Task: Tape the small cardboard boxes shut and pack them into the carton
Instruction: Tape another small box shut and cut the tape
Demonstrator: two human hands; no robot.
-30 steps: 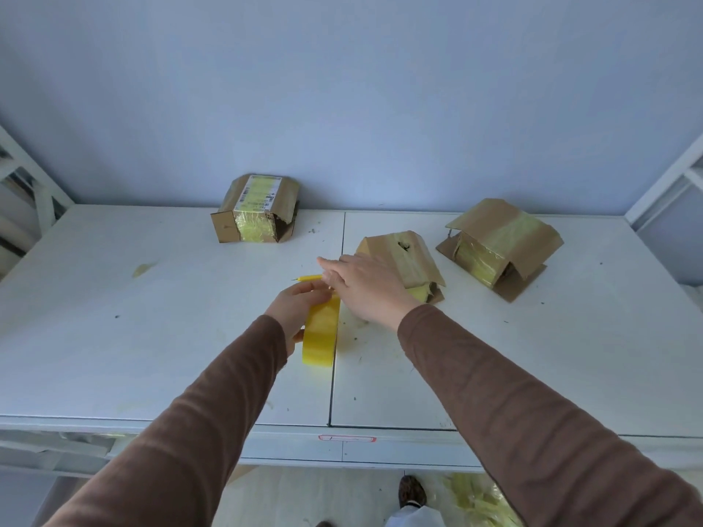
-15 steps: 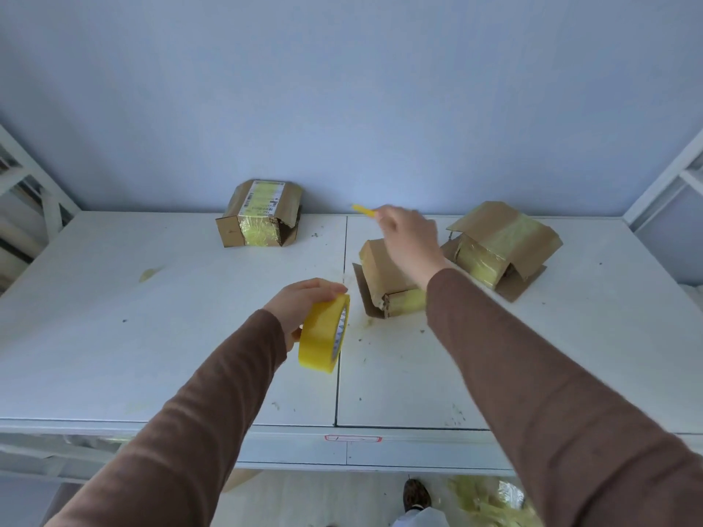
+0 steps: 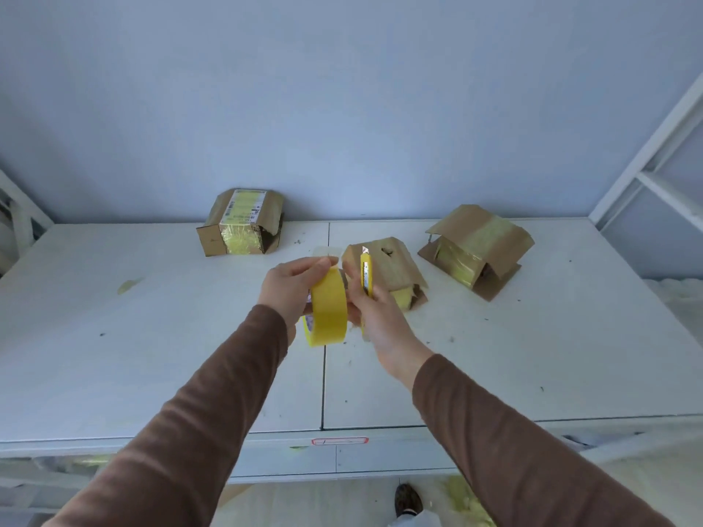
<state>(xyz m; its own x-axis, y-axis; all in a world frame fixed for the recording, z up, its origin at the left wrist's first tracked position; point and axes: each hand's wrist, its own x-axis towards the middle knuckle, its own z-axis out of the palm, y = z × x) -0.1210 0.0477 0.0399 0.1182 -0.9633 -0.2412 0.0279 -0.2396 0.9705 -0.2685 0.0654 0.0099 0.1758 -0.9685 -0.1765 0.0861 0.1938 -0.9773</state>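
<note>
Taping step, in hand: my left hand [image 3: 289,287] is gripping the yellow tape roll [image 3: 329,308], thumb at its loose end; my right hand [image 3: 374,317] is clasping a yellow utility knife [image 3: 366,273]. Middle small box [image 3: 384,270] is sitting just behind, toward the bench's [image 3: 152,355] far edge; two more flanking. Next, I judge: drawing tape over its flaps. Near edge is offering room. Carton unseen.

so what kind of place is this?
Probably a makeshift packing station, not a home. A plain white worktable against a bare wall holds three small, worn cardboard boxes patched with yellow tape. White shelving frame at right; tape scraps litter the floor.
</note>
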